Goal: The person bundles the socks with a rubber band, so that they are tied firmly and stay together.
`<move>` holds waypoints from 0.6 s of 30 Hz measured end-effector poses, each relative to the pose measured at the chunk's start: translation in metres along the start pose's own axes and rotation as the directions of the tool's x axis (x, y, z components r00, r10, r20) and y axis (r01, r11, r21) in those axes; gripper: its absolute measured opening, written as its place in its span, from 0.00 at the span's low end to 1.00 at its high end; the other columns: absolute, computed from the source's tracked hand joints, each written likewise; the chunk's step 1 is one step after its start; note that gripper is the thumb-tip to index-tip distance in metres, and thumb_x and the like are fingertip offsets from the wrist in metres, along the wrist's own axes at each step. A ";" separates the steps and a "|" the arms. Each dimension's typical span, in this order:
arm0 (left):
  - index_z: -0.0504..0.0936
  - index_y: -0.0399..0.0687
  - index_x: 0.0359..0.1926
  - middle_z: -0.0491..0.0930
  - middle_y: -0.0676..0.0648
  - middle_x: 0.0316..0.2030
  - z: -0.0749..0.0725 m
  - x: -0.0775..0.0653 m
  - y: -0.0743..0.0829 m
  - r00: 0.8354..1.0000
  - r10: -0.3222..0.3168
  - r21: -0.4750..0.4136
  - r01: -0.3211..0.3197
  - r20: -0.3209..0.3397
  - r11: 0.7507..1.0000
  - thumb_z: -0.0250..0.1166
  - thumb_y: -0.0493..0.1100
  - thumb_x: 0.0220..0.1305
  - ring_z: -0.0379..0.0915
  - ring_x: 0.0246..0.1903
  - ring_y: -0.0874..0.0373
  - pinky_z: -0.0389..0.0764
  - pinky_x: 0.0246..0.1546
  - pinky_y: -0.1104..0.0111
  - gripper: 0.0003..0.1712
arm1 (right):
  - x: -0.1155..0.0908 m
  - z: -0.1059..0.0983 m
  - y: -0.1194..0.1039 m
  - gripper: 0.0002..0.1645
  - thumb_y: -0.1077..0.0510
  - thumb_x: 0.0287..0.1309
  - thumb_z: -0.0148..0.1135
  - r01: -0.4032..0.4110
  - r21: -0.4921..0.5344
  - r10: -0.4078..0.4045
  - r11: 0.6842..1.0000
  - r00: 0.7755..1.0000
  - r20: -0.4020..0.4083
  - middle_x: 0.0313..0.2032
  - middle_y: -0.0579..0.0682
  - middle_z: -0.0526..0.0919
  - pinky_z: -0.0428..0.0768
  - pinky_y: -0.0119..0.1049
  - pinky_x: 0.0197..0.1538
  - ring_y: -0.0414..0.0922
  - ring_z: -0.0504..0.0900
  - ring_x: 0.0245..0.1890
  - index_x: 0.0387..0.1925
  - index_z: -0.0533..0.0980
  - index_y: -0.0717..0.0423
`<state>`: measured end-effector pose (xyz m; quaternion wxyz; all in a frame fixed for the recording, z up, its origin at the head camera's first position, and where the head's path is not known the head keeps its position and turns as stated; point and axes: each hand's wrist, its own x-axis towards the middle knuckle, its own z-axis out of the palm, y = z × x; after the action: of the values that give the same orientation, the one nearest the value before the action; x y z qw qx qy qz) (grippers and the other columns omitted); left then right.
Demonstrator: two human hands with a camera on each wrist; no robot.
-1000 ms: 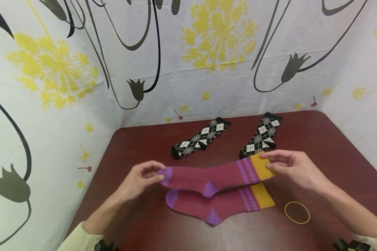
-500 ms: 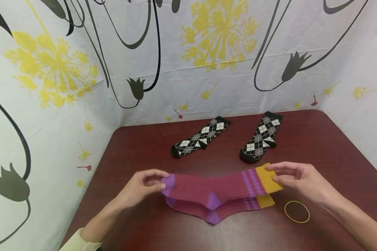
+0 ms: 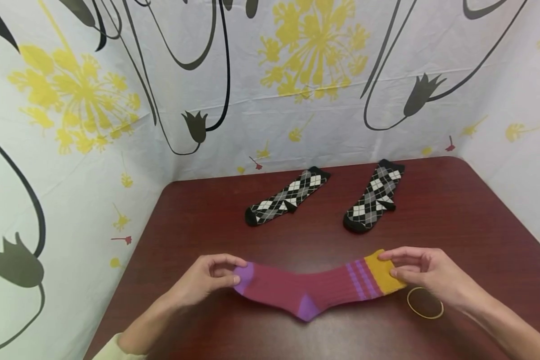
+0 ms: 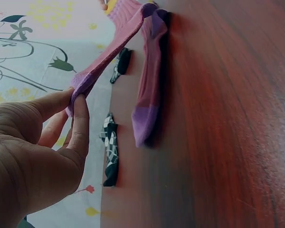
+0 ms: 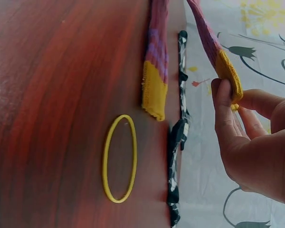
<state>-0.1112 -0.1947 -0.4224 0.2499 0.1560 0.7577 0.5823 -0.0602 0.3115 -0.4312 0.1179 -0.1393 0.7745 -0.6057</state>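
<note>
Head view: the left hand point(image 3: 209, 278) pinches a maroon sock point(image 3: 315, 287) by the toe, the right hand point(image 3: 434, 272) by the yellow cuff; two argyle socks point(image 3: 288, 197) lie behind on the reddish surface point(image 3: 198, 215).

Left wrist: grip clamped on the toe, raised above a second maroon sock point(image 4: 150, 76).

Right wrist: grip clamped on the cuff, near a yellow ring point(image 5: 105, 164).

In front of me is a dark red-brown wood-grain counter point(image 3: 198, 220) with rounded far corners. Toward its far edge lies a black, white and grey argyle sock point(image 3: 288, 197), slanting; well to its right, a second argyle sock point(image 3: 374, 197) lies more steeply, both toes toward me. Nearer, a maroon sock point(image 4: 150, 88) lies purple toe leftward, yellow cuff rightward, a yellow rubber band point(image 5: 105, 164) near the cuff.
</note>
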 end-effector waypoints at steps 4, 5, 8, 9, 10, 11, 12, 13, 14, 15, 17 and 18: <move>0.84 0.38 0.61 0.89 0.37 0.44 0.000 0.001 -0.005 1.000 -0.007 -0.001 0.007 0.000 1.000 0.72 0.36 0.70 0.87 0.45 0.53 0.85 0.47 0.66 0.20 | 0.002 0.001 0.007 0.19 0.72 0.72 0.60 0.012 0.018 -0.012 1.000 1.000 0.012 0.57 0.29 0.84 0.88 0.35 0.45 0.38 0.89 0.48 0.61 0.82 0.62; 0.85 0.38 0.60 0.89 0.37 0.44 0.000 0.002 -0.006 1.000 -0.009 0.009 0.009 -0.003 1.000 0.72 0.36 0.70 0.87 0.45 0.53 0.85 0.47 0.66 0.19 | 0.002 0.001 0.008 0.19 0.73 0.72 0.60 0.012 0.019 -0.012 1.000 1.000 0.013 0.57 0.29 0.84 0.88 0.35 0.45 0.38 0.89 0.48 0.61 0.82 0.62; 0.86 0.39 0.59 0.89 0.39 0.44 0.001 0.003 -0.009 1.000 -0.004 0.051 0.005 -0.017 0.999 0.73 0.37 0.70 0.87 0.43 0.54 0.85 0.45 0.66 0.19 | 0.003 0.003 0.012 0.19 0.72 0.71 0.62 0.015 0.008 -0.015 1.000 1.000 0.003 0.57 0.29 0.84 0.88 0.34 0.45 0.38 0.89 0.48 0.60 0.83 0.60; 0.86 0.39 0.59 0.89 0.39 0.44 0.001 0.003 -0.010 1.000 -0.001 0.068 0.002 -0.022 0.998 0.73 0.37 0.70 0.87 0.43 0.54 0.85 0.43 0.66 0.18 | 0.004 0.003 0.013 0.19 0.72 0.71 0.62 0.015 0.002 -0.015 1.000 1.000 -0.001 0.57 0.29 0.84 0.88 0.35 0.45 0.38 0.89 0.48 0.59 0.83 0.60; 0.86 0.39 0.59 0.90 0.40 0.43 0.001 0.004 -0.010 1.000 0.003 0.086 -0.001 -0.027 0.996 0.73 0.38 0.70 0.87 0.43 0.54 0.84 0.42 0.67 0.18 | 0.004 0.004 0.014 0.19 0.72 0.71 0.63 0.008 -0.006 -0.008 1.000 1.000 -0.004 0.57 0.30 0.84 0.88 0.34 0.45 0.38 0.89 0.47 0.59 0.83 0.59; 0.86 0.39 0.58 0.90 0.40 0.43 0.001 0.004 -0.011 0.999 0.008 0.100 -0.005 -0.031 0.995 0.73 0.37 0.70 0.87 0.42 0.54 0.84 0.41 0.68 0.18 | 0.005 0.005 0.015 0.18 0.71 0.71 0.64 0.000 -0.017 0.000 1.000 1.000 -0.007 0.57 0.32 0.84 0.88 0.34 0.45 0.38 0.89 0.47 0.59 0.84 0.59; 0.86 0.39 0.58 0.90 0.40 0.43 0.001 0.004 -0.012 0.999 0.014 0.115 -0.010 -0.034 0.993 0.73 0.37 0.70 0.87 0.42 0.54 0.84 0.40 0.69 0.18 | 0.005 0.006 0.016 0.18 0.70 0.70 0.65 -0.010 -0.028 0.010 1.000 1.000 -0.009 0.58 0.35 0.85 0.88 0.34 0.45 0.38 0.89 0.47 0.59 0.83 0.59; 0.86 0.40 0.58 0.90 0.40 0.42 0.002 0.005 -0.013 0.999 0.018 0.126 -0.013 -0.037 0.992 0.73 0.37 0.70 0.87 0.42 0.54 0.83 0.39 0.70 0.17 | 0.005 0.008 0.017 0.18 0.70 0.70 0.65 -0.021 -0.040 0.020 0.999 1.000 -0.012 0.58 0.39 0.85 0.88 0.35 0.45 0.38 0.89 0.46 0.59 0.83 0.61; 0.86 0.40 0.58 0.90 0.41 0.42 0.002 0.005 -0.014 0.999 0.023 0.140 -0.018 -0.040 0.990 0.73 0.37 0.70 0.87 0.41 0.54 0.83 0.38 0.71 0.17 | 0.006 0.009 0.018 0.18 0.69 0.70 0.66 -0.030 -0.052 0.029 0.998 0.999 -0.013 0.59 0.46 0.85 0.88 0.35 0.45 0.39 0.90 0.46 0.59 0.82 0.63; 0.86 0.40 0.58 0.90 0.41 0.42 0.002 0.006 -0.015 0.999 0.029 0.150 -0.023 -0.041 0.988 0.73 0.37 0.69 0.87 0.41 0.54 0.83 0.38 0.71 0.17 | 0.006 0.010 0.019 0.18 0.69 0.70 0.66 -0.041 -0.059 0.041 0.997 0.999 -0.013 0.60 0.52 0.85 0.88 0.35 0.44 0.39 0.90 0.46 0.59 0.82 0.65; 0.86 0.40 0.57 0.90 0.41 0.42 0.002 0.007 -0.017 0.998 0.040 0.161 -0.033 -0.043 0.986 0.73 0.36 0.69 0.87 0.41 0.54 0.83 0.37 0.71 0.17 | 0.007 0.012 0.020 0.19 0.69 0.69 0.67 -0.066 -0.074 0.065 0.995 0.998 -0.016 0.62 0.65 0.82 0.88 0.36 0.44 0.38 0.90 0.46 0.59 0.81 0.68; 0.87 0.40 0.57 0.89 0.41 0.43 0.002 0.008 -0.017 0.998 0.044 0.167 -0.036 -0.045 0.985 0.73 0.36 0.69 0.87 0.41 0.54 0.83 0.37 0.71 0.17 | 0.007 0.013 0.020 0.19 0.69 0.69 0.68 -0.075 -0.079 0.073 0.994 0.997 -0.022 0.62 0.70 0.80 0.88 0.36 0.44 0.38 0.90 0.45 0.59 0.80 0.70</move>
<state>-0.1153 -0.1937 -0.4411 0.2059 0.1775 0.8061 0.5257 -0.0632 0.3017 -0.4539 0.1273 -0.1094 0.8038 -0.5707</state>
